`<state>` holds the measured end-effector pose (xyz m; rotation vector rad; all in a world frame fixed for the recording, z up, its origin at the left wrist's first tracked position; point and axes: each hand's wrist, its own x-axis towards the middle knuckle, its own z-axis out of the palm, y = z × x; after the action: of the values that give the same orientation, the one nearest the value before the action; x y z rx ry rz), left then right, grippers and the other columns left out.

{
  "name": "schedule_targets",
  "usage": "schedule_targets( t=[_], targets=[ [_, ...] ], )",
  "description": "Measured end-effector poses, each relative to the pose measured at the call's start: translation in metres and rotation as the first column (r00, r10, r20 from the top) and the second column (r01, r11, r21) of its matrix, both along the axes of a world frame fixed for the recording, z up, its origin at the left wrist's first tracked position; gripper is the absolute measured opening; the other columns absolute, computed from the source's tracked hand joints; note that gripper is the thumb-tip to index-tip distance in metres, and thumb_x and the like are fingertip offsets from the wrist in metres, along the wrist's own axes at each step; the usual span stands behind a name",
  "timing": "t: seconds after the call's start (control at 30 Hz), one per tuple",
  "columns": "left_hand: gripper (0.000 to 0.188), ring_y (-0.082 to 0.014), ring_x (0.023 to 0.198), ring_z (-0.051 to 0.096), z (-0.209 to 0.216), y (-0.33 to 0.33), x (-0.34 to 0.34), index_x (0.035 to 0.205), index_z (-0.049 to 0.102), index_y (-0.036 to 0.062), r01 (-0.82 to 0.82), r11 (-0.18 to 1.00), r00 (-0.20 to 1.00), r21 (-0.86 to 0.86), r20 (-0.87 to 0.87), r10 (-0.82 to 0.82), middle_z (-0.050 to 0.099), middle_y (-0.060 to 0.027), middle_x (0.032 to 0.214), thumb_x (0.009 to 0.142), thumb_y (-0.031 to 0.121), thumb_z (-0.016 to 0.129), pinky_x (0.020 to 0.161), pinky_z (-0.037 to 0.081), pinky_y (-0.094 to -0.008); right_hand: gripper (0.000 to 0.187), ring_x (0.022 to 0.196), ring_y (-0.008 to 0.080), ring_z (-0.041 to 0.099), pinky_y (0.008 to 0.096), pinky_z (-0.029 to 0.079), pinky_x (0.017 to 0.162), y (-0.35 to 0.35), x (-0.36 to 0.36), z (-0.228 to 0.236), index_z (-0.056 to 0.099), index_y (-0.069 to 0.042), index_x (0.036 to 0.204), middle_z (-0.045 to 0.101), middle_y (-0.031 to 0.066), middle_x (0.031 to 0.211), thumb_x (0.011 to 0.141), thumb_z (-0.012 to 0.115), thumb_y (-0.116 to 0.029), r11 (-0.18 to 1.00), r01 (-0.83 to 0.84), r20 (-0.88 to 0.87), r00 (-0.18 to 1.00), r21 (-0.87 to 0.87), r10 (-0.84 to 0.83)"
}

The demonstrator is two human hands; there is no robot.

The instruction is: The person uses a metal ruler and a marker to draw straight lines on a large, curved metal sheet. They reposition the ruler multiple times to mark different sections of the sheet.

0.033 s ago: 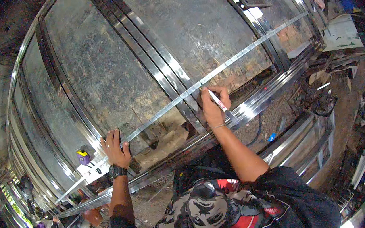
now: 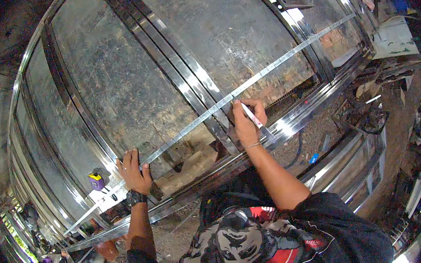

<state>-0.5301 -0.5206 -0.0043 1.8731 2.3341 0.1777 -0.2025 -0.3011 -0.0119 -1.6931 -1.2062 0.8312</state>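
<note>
A long, narrow metal strip (image 2: 275, 64) with dark cross marks lies slantwise over several shiny metal tubes (image 2: 175, 68). My left hand (image 2: 134, 175), a watch on its wrist, presses flat on the strip's left part with fingers stretched out. Closed around a white marker pen (image 2: 253, 115), my right hand (image 2: 245, 128) rests near the middle of the strip. The pen's tip points at the strip's near edge, beside a pair of tubes; whether it touches is too small to tell. A purple and yellow tape measure (image 2: 95, 181) sits left of my left hand.
Under the tubes is a worn, dark tabletop (image 2: 112, 75). A long shiny rail (image 2: 291, 123) runs along the near side. Another metal frame (image 2: 372, 158) stands low at the right, near a blue object (image 2: 314, 158) on the ground. White board (image 2: 394, 37) lies at the far right.
</note>
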Motion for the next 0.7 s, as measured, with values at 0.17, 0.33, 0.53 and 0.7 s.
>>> schedule_targets(
  t=[0.17,0.33,0.53,0.7],
  targets=[
    [0.056,-0.0389,0.139,0.047,-0.004,0.001,-0.002,0.145,0.053,0.0041,0.006,1.000,1.000,0.014,0.015,-0.006,0.056,-0.0200,0.141,0.103,0.040,0.049,0.124,0.017,-0.0621,0.021,0.068,0.0145,0.063,0.0323,0.052,0.065,0.002,-0.001,-0.003,0.065,-0.005,0.093,0.069,0.0071,0.078,0.087,0.081,-0.018,1.000,0.009,0.005,1.000,0.019,-0.009],
    [0.055,-0.0388,0.139,0.047,-0.005,0.006,0.000,0.145,0.054,0.0055,-0.007,1.000,1.000,0.029,0.011,0.006,0.056,-0.0199,0.141,0.101,0.037,0.052,0.123,0.017,-0.0630,0.022,0.068,0.0152,0.062,0.0333,0.052,0.066,0.004,0.001,0.005,0.065,-0.005,0.096,0.067,0.0066,0.079,0.087,0.080,-0.018,1.000,-0.010,-0.014,1.000,-0.029,0.010],
    [0.054,-0.0387,0.139,0.047,-0.006,0.004,-0.001,0.145,0.054,0.0048,-0.003,0.999,1.000,0.036,0.031,0.002,0.056,-0.0200,0.140,0.100,0.035,0.054,0.124,0.016,-0.0631,0.020,0.065,0.0170,0.062,0.0348,0.052,0.064,0.003,0.000,-0.005,0.064,-0.006,0.094,0.068,0.0062,0.077,0.086,0.079,-0.016,1.000,-0.005,-0.009,1.000,0.030,0.005],
    [0.054,-0.0395,0.139,0.046,-0.005,0.005,-0.002,0.145,0.053,0.0042,0.003,1.000,1.000,0.005,0.017,-0.003,0.055,-0.0206,0.140,0.101,0.035,0.054,0.124,0.016,-0.0626,0.019,0.065,0.0180,0.065,0.0350,0.052,0.062,0.002,0.000,-0.020,0.065,-0.006,0.092,0.069,0.0081,0.074,0.085,0.080,-0.015,0.993,-0.010,-0.028,1.000,0.115,0.013]
  ],
)
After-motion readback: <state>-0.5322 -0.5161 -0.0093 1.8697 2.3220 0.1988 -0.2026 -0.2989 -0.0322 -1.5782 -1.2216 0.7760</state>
